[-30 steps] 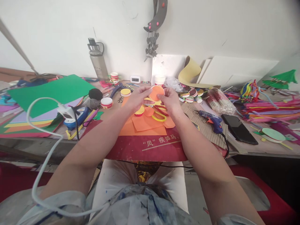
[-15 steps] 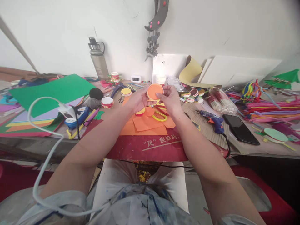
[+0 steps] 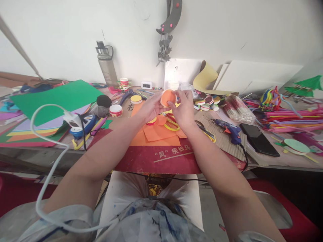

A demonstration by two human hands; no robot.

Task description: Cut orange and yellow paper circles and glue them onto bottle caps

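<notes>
An orange paper disc with a pale rim is held up between both hands, above the middle of the table. My left hand is closed on its left side, with some fingers reaching underneath. On the right edge my right hand pinches it, the thumb lying on the orange face. Below lie orange paper sheets with a smaller orange circle. Yellow-handled scissors rest on the sheets, partly hidden by my right hand. A yellow-topped round piece sits under my left hand.
To the left are a white-topped round piece, a blue tape measure and a green sheet. A glue gun and a phone lie on the right. A bottle stands by the wall. A white cable crosses my left arm.
The orange disc has moved slightly to the right and its face has turned. Both hands have shifted a little with it; the things on the table stay put.
</notes>
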